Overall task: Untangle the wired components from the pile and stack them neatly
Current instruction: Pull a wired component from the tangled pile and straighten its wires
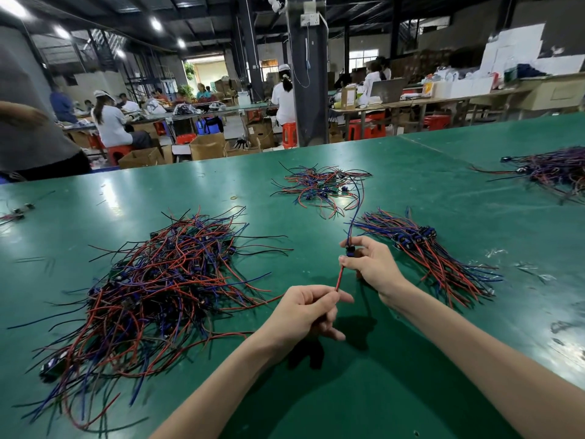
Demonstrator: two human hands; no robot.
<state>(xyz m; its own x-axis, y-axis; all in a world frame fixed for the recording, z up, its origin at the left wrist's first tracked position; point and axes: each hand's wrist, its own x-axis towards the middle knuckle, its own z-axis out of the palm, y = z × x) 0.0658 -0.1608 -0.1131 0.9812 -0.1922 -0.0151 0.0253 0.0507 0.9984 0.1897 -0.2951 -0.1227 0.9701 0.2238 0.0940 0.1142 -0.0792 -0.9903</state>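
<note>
A big tangled pile [152, 280] of red, blue and black wired components lies on the green table [364, 391] at the left. My right hand [370, 267] pinches the small dark body of one wired component [349, 250] above the table. Its blue wire rises and curves back toward a smaller pile [319, 188]. My left hand [307, 312] pinches the end of that component's red wire [339, 280]. A neat stack [424, 251] of aligned components lies just right of my right hand.
Another wire heap [550, 169] sits at the far right of the table. A few stray parts [19, 212] lie at the left edge. A person in grey [31, 128] stands beyond the table's far left; workers sit at benches behind.
</note>
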